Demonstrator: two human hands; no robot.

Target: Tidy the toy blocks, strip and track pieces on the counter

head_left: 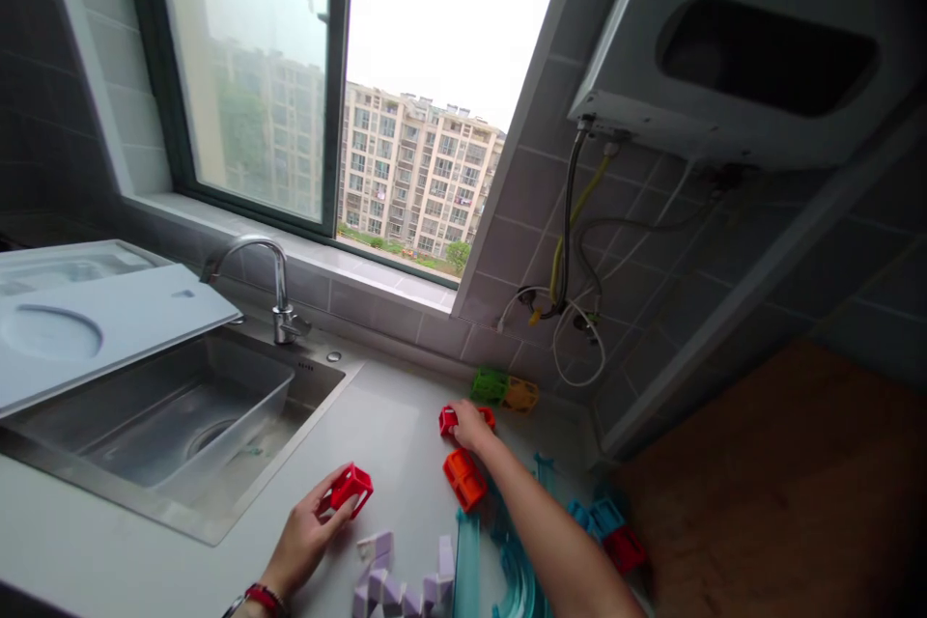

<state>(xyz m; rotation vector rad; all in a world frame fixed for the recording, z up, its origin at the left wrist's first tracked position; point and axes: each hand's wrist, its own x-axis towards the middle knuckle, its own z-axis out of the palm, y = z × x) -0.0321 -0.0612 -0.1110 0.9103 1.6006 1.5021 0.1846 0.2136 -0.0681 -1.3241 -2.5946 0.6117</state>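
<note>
Leftward, my left hand [308, 531] pinched a red open-frame block [351, 489] between thumb and fingers, resting on the grey countertop [391, 435] just right of the steel sink [166, 425]. Farther right, my right hand [469, 425] lay cupped over a second red block [449, 419], with an orange block [464, 478] just beside my forearm. I judged a steady, square pinch on the hollow, boxy frames would serve best.

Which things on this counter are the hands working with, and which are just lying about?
In hand:
- left hand holding a red cube block
- right hand on a red block

Lying about:
- orange block
- green block and yellow block
- lilac pieces
- teal track
- sink
- tap
</note>
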